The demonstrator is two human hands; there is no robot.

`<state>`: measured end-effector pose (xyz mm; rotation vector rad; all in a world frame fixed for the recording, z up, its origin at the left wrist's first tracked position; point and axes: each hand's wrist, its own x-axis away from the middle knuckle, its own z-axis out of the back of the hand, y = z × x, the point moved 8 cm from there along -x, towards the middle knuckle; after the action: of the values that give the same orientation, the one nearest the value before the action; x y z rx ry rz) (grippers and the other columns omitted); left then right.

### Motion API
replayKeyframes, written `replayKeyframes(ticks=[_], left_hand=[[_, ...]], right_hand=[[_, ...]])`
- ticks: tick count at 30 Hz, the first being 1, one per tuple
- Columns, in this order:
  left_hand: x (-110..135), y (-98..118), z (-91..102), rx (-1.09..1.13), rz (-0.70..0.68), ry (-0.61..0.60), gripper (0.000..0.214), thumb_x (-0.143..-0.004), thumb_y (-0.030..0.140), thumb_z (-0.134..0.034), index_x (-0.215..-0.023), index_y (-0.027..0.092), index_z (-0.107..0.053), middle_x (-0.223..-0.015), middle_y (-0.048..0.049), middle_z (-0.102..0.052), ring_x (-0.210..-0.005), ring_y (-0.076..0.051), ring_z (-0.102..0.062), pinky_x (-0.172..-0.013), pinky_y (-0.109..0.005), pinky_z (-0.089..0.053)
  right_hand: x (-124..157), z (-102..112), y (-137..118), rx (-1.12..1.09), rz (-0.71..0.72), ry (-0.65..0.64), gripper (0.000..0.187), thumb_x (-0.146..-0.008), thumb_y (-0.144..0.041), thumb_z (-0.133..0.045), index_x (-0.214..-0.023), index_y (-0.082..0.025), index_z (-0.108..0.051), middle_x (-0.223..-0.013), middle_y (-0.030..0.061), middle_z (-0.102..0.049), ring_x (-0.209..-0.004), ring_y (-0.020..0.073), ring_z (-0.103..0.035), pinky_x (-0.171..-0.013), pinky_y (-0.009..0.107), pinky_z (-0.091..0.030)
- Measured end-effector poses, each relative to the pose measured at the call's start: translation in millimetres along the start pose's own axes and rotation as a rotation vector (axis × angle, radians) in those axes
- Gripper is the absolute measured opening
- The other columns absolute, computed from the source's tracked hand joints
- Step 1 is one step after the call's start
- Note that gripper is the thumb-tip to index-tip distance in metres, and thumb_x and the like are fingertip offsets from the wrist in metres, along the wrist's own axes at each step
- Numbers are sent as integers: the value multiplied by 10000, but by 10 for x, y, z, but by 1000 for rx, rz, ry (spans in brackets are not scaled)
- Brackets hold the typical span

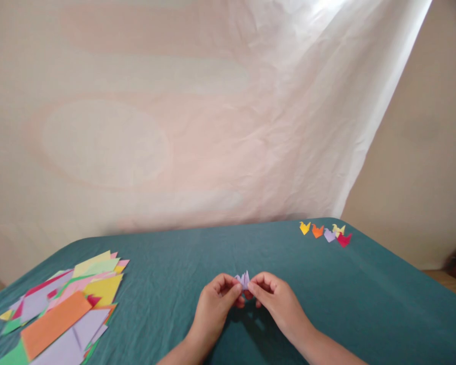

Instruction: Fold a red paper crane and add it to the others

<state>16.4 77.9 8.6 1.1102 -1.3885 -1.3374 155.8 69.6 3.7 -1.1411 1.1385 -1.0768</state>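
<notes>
Between my two hands, just above the table, is a small lilac origami bird (pixel 244 280) with folded points sticking up. My left hand (pixel 217 303) pinches its left side between thumb and forefinger. On the other side, my right hand (pixel 274 299) grips it the same way, thumb against forefinger. The bird's lower part is partly hidden behind the fingertips.
A green cloth (pixel 167 294) covers the table. Loose coloured paper sheets, an orange one (pixel 57 322) on top, are heaped at left. Several folded paper birds, one orange (pixel 317 231), one red (pixel 344 240), sit at the far right edge. Behind hangs a pale sheet (pixel 213 126).
</notes>
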Motion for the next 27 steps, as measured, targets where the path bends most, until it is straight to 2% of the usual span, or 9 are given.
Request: replayKeyframes(ticks=[22,27], left_hand=[[3,11,-9,-12,-19,13,243,-761,369,-679,-730,157,-562,-594,-4,-649,-548,-124,-587,-589,-224,-450],[-7,-14,-48,110,-2,-1,346,-686,373,-740,-874,178,-525,-618,26,-628,-515,-129,-593,-543,-238,-479]], right_hand=[[22,2,14,7,-42,39,325,-806,-498,-598,-781,-175,-620,-728,38,-694,-687,182,-652,-558,239,-457],[8,5,72,-15,-49,52,277,-795,-454,-617,-819,-180,-583,-721,34,-687,-683,188,-652,-537,238,-447]])
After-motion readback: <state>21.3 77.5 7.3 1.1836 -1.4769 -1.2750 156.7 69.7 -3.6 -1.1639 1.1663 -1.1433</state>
